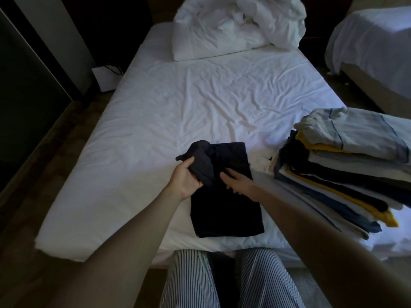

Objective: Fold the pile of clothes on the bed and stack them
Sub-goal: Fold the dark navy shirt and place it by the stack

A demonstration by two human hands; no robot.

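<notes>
At left hand [185, 179], dark garment [226, 214], seemingly gripped

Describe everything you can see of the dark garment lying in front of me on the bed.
The dark garment is navy or black soft cloth, folded into a long rectangle, flat on the white bed sheet near the foot edge. Its far end is lifted and bunched, gripped by the left hand. The right hand lies on its middle; whether it pinches is unclear. It lies apart from the folded stack.
</notes>
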